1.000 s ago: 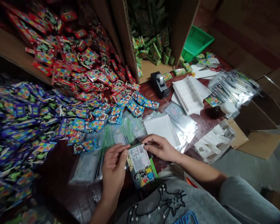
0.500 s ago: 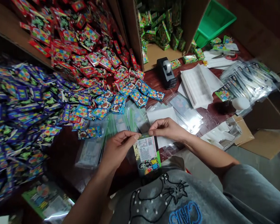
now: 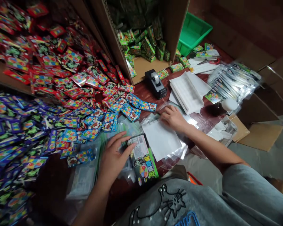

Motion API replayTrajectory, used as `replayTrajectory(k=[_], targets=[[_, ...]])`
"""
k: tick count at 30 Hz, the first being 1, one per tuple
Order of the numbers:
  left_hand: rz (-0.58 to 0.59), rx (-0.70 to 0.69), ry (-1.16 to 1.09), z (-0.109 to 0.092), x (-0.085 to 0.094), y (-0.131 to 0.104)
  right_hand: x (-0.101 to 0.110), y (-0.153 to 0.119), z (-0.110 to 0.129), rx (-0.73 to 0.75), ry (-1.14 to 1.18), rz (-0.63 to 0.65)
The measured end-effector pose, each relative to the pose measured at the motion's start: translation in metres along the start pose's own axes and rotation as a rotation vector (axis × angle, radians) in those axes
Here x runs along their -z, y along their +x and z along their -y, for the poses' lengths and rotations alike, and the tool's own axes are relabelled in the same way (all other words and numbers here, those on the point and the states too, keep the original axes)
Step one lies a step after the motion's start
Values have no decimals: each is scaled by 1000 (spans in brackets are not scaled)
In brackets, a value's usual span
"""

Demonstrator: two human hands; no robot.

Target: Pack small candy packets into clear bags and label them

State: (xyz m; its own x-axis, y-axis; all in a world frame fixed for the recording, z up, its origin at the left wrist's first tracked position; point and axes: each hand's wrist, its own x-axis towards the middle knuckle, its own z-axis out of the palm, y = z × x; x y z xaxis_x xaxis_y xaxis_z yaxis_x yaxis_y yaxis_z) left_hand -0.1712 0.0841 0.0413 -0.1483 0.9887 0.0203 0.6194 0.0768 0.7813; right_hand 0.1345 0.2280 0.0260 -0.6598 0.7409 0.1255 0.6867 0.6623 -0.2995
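Observation:
A black and green printed card packet (image 3: 145, 169) with a pink and white label lies in front of me at the table's edge. My left hand (image 3: 115, 153) is at its left side, fingers stretched apart and thumb at the label's edge. Farther off, my right hand (image 3: 173, 117) reaches down over the top of a white paper sheet (image 3: 161, 139), beside clear plastic bags (image 3: 149, 117). Its fingers are bent and blurred, so their hold is hidden. Green-edged clear sleeves (image 3: 106, 138) lie beyond my left hand.
Blue candy packets (image 3: 130, 111) lie ahead, near heaps of red packets (image 3: 80, 78) and purple packets (image 3: 19, 131). A tape dispenser (image 3: 155, 84), folded white paper (image 3: 187, 92), a white-capped bottle (image 3: 229, 105), filled bags (image 3: 233, 81), a carton (image 3: 116, 40) and a green bin (image 3: 193, 34) stand beyond.
My two hands were together at the card packet's top edge. The right hand has let go and moved away to the paper and bags; the left hand's fingers have spread. The view has shifted.

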Motion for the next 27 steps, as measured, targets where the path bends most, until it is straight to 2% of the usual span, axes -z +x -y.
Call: replayTrajectory(k=[2, 5, 6, 8, 10, 15, 18, 20, 23, 25, 27], targets=[[-37, 13, -71, -9, -8, 15, -6, -7, 3, 84, -62, -162], [-16, 42, -221, -21, -32, 37, -9, -20, 18, 191, -160, -448], [14, 40, -254, -24, -41, 44, -7, -23, 22, 212, -183, -506], [82, 38, -301, -28, -57, 55, 2, -27, 28, 237, -193, -545], [122, 62, -325, -30, -67, 62, 14, -27, 26, 242, -132, -476], [138, 4, -268, -32, -71, 73, 46, -4, 0, 150, 230, -116], [160, -59, -232, -34, -73, 77, 53, 22, -16, 207, 325, 131], [175, -67, -217, -34, -77, 80, 53, 35, -21, 262, 329, 250], [190, -49, -196, -35, -82, 83, 56, 40, -20, 326, 346, 282], [187, -52, -169, -34, -79, 83, 62, 35, -16, 378, 481, 237], [135, -88, -71, -29, -69, 77, 71, 26, -13, 386, 690, 159]])
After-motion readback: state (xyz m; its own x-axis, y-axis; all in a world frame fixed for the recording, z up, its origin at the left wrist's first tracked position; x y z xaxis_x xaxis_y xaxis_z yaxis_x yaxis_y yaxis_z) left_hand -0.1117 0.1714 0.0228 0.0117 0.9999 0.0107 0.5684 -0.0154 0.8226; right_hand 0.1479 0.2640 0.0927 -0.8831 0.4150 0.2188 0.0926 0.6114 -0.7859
